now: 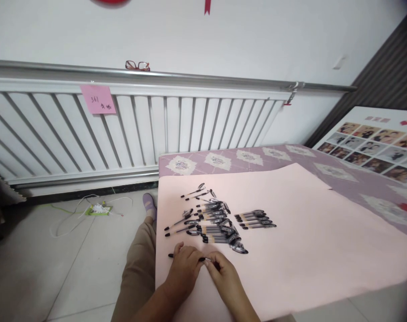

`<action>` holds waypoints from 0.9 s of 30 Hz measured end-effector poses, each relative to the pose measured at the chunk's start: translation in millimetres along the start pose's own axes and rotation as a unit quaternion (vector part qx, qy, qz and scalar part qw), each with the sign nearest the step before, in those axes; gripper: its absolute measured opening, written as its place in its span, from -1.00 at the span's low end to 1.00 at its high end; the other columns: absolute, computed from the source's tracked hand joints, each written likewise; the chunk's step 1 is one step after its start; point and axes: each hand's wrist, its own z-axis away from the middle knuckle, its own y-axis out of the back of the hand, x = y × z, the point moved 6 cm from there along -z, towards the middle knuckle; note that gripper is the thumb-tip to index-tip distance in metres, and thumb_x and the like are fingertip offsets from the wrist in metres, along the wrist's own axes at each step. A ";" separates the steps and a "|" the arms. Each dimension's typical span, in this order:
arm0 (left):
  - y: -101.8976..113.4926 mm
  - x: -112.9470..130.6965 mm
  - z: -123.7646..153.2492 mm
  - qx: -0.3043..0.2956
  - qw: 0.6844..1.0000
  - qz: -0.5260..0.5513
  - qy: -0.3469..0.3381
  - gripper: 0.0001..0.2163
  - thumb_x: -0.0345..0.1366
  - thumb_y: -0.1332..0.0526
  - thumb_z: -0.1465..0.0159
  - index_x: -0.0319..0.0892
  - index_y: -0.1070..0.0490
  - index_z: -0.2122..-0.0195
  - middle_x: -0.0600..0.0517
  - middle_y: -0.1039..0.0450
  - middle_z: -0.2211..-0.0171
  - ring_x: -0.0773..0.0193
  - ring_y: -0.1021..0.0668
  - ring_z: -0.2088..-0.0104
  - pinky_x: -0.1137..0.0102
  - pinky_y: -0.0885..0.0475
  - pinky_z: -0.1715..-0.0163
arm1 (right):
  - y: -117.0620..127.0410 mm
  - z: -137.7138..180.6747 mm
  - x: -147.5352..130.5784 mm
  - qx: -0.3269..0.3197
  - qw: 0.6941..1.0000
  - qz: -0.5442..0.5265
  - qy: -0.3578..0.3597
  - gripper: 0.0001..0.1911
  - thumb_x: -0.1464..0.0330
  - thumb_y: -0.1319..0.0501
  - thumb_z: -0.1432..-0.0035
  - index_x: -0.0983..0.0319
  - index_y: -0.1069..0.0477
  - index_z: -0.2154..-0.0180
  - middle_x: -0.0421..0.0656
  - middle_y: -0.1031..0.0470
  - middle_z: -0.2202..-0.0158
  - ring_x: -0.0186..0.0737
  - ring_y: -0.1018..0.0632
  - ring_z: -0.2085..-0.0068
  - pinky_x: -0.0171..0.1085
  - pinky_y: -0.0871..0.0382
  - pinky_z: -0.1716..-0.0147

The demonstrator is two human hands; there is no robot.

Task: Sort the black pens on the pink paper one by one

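Observation:
My left hand (185, 267) is closed over a pen, whose black end (171, 255) sticks out on the left side of the fingers. A dark pen part (202, 259) shows between my two hands. My right hand (222, 268) pinches the thin piece beside it; the fingers hide most of this piece. Just beyond my hands lies a loose heap of black-and-clear pens (215, 230), several with caps or clips jumbled at their right ends. To the right of it, a small group of pens (255, 219) lies side by side in a neat row.
Pink paper (307, 250) covers most of the table, over a purple patterned cloth (247, 156). Behind stands a white radiator (183, 120) with glasses (137, 65) on its pipe. A photo board (374, 143) leans at the right. A power strip (99, 209) with cables lies on the floor.

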 end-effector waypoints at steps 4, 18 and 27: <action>0.7 -3.9 0.3 0.026 0.999 -0.018 0.027 -0.75 -0.44 -0.13 -0.16 -0.07 -0.35 0.14 0.03 -0.48 0.23 0.18 -0.46 0.18 0.10 -0.04 -0.02 | 8.4 -1.2 11.9 0.031 0.998 -0.048 -0.033 -0.82 0.25 -0.15 -0.07 0.20 -0.31 0.50 -0.29 -0.27 0.55 -0.29 -0.32 0.46 -0.36 -0.22 0.44; -2.7 -4.8 -2.6 -0.024 0.995 -0.053 0.077 -0.85 -0.44 -0.15 -0.18 -0.03 -0.42 0.33 0.13 -0.46 0.37 0.23 -0.46 0.24 0.05 0.04 -0.03 | 10.0 -1.0 20.3 0.022 0.980 -0.183 -0.076 -0.81 0.22 -0.16 -0.08 0.21 -0.38 0.37 -0.33 -0.19 0.59 -0.36 -0.22 0.53 -0.38 -0.12 0.52; 4.6 -1.7 -4.8 -0.031 0.996 -0.035 0.082 -0.87 -0.46 -0.14 -0.16 -0.08 -0.40 0.37 0.11 -0.45 0.37 0.23 -0.46 0.25 0.05 0.02 -0.02 | 12.9 0.7 16.4 0.035 0.986 -0.146 -0.067 -0.77 0.19 -0.19 -0.04 0.21 -0.33 0.51 -0.30 -0.22 0.58 -0.33 -0.24 0.50 -0.36 -0.14 0.50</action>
